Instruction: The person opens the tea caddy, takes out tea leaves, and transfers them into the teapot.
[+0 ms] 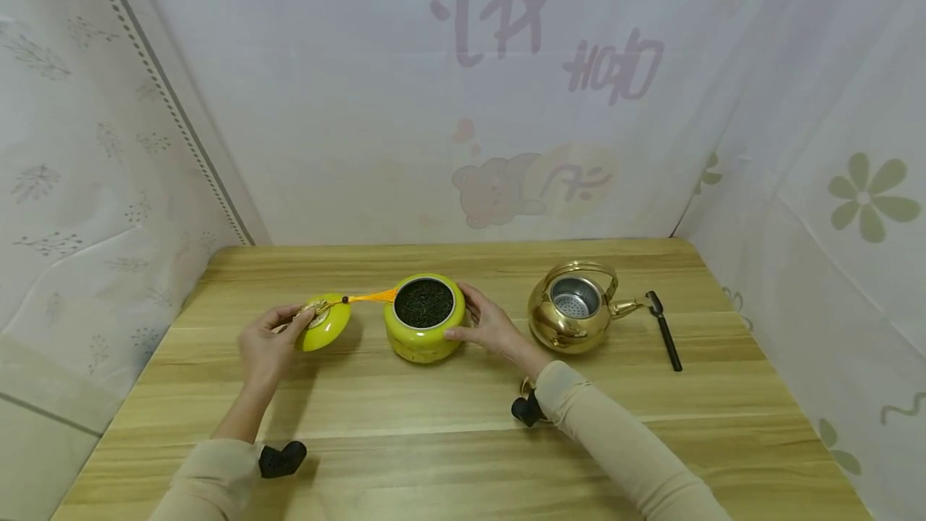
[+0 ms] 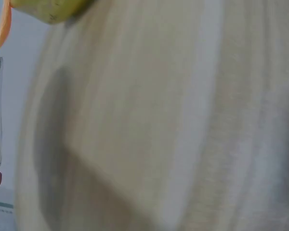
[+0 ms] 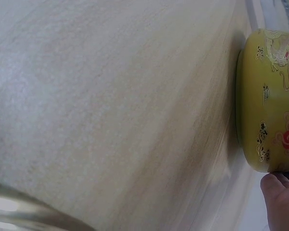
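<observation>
A yellow jar stands open at the table's middle, filled with dark tea leaves. My right hand holds the jar's right side, thumb at the front; in the right wrist view the jar shows with a fingertip at its edge. My left hand grips the yellow lid, tilted just above the table left of the jar. An orange tassel runs from the lid toward the jar. In the left wrist view only the lid's edge and tassel show.
A golden kettle without its lid stands right of the jar, a strainer inside. A black stick lies beside its spout. The wooden table is walled by white curtains on three sides.
</observation>
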Available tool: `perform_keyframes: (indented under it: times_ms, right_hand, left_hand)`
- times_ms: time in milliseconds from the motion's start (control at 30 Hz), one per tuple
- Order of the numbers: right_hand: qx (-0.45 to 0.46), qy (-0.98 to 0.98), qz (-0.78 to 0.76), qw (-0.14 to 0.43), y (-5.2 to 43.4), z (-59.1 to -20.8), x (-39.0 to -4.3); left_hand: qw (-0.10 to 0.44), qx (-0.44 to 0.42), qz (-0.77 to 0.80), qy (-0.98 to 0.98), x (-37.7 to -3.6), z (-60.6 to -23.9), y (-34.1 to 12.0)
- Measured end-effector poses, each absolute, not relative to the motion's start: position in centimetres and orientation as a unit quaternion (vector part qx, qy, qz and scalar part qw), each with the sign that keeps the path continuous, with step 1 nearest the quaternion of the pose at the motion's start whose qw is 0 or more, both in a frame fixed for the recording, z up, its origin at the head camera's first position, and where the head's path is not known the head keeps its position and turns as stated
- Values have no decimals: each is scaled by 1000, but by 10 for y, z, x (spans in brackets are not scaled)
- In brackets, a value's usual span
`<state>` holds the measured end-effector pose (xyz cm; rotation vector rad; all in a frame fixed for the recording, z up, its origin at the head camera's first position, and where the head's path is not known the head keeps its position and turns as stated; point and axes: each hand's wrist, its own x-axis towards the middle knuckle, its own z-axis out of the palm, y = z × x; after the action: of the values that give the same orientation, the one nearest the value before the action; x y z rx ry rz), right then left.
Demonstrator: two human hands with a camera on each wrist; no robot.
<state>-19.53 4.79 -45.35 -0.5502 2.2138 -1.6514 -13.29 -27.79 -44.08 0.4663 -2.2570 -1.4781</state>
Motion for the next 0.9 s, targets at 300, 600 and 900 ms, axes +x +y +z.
perform_keyframes:
  times_ms: [300,600,900]
  right_hand:
    - [-188,784,-568,167,49,-453,-195]
    - [-190,789,-561,164,49,-455,-197]
    - [-197,790,-558,162,49,-453,-197]
  left_hand:
    - [232,163,-472,-835,-129,-466,-282]
    - [233,160,-455,-845,-124,-476,-278]
    - [249,130,-438,-854,-120,-481,-275]
